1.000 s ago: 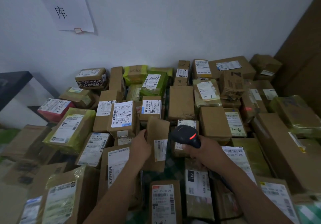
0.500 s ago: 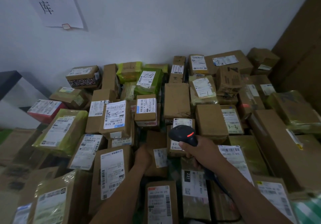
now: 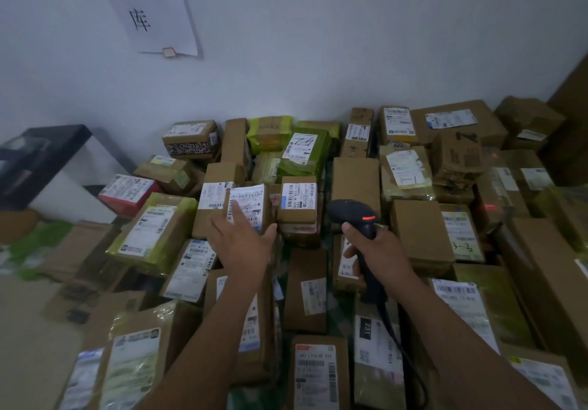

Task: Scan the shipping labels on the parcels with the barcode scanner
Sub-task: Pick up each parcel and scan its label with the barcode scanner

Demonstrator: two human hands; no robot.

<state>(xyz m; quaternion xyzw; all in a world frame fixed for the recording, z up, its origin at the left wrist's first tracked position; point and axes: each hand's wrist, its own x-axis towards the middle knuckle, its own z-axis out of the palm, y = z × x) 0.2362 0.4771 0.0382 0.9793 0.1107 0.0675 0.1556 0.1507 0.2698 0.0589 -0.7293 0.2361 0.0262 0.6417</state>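
Fingers (image 3: pixel 349 252) of the right hand (image 3: pixel 381 252) are curled tight round the handle of the scanner (image 3: pixel 351 213). The black handle passes through the fist and comes out below it, where the cable (image 3: pixel 393 333) runs down toward the near edge. The scanner's long axis runs near to far, leaning a little left. Its head sits above the fingers with the nose pointing away and to the left, and a red light glows on its back.

Just to the left, the left hand (image 3: pixel 245 245) is flat, its fingers (image 3: pixel 234 215) straight and spread. It is held over a white label (image 3: pixel 251 201) on one of the parcels (image 3: pixel 420 231), and the forefinger tip lies across that label. Whether it touches I cannot tell. Parcels crowd all round beneath both hands. Beyond them stands the wall (image 3: pixel 350 43) with a paper sign (image 3: pixel 149 5).
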